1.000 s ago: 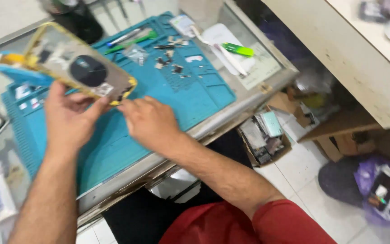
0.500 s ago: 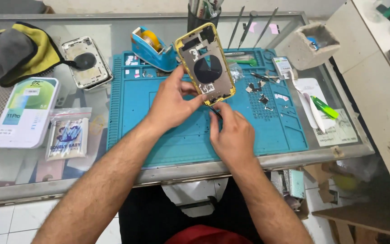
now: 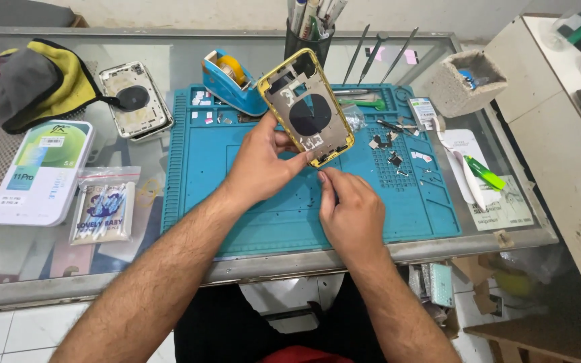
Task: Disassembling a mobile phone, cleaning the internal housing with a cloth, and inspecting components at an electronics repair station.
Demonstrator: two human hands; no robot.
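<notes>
My left hand [image 3: 261, 163] grips a yellow-framed phone housing [image 3: 306, 107] by its lower left edge and holds it tilted above the blue work mat [image 3: 237, 215], inside face up. A dark round coil shows in the housing's middle. My right hand [image 3: 347, 210] is just below the housing's bottom corner, thumb and forefinger pinched together; whether a small part sits between them I cannot tell.
Small screws and parts [image 3: 391, 151] lie on the mat's right side. Behind are a blue tape dispenser [image 3: 231, 82], a tool cup [image 3: 307, 37], tweezers [image 3: 378, 57], a grey block [image 3: 467, 82]. Left: a second silver housing [image 3: 134, 99], a white box [image 3: 40, 171], a plastic bag [image 3: 104, 212], a yellow-grey cloth [image 3: 38, 81].
The view has swung from a tilted look at the table's right side to a level one over the mat. Both hands stay at the yellow housing, which now sits nearer the middle.
</notes>
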